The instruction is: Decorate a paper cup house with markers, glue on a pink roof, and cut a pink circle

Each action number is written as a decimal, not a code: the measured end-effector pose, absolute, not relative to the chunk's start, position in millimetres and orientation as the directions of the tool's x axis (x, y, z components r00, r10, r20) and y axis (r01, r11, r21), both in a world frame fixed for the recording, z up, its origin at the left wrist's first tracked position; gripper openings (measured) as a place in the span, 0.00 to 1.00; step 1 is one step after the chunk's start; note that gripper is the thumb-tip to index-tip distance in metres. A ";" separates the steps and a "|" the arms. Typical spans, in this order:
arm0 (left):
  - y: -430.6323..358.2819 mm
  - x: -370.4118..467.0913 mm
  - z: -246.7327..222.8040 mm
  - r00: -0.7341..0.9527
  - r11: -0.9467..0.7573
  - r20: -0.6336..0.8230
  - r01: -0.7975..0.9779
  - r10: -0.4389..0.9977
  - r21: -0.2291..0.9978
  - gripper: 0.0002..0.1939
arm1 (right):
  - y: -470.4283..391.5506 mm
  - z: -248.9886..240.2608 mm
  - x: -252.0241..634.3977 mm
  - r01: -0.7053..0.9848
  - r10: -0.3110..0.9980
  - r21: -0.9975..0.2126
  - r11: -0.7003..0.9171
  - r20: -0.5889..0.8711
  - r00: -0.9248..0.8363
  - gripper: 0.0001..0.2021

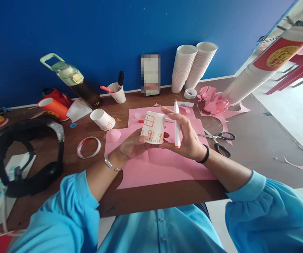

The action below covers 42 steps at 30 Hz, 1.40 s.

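The flower-drawn cup (154, 127) is gripped between both hands (132, 146), the right hand (187, 137) also holding a marker (177, 128).

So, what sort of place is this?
Probably a craft workspace: the brown table holds flat pink paper sheets and black-handled metal scissors, and a white paper cup decorated in orange is held above.

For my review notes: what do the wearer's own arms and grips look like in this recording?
The left sleeve and right sleeve are bright blue, full and gathered into cuffs, leaving the forearms bare. The left wrist has a silver-coloured bangle, seemingly open-ended; the right has a black band. The left grip and right grip are gloveless.
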<state>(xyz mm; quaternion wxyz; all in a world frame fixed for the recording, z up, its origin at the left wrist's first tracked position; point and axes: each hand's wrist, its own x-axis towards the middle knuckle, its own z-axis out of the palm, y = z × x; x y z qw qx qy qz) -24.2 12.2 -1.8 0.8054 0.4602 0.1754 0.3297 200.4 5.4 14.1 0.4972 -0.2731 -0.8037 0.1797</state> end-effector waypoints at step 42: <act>18.9 -21.1 5.6 0.521 0.379 -0.075 -0.505 0.850 0.775 0.31 | 3.8 3.1 200.1 0.312 0.682 -0.607 0.731 0.671 -0.292 0.38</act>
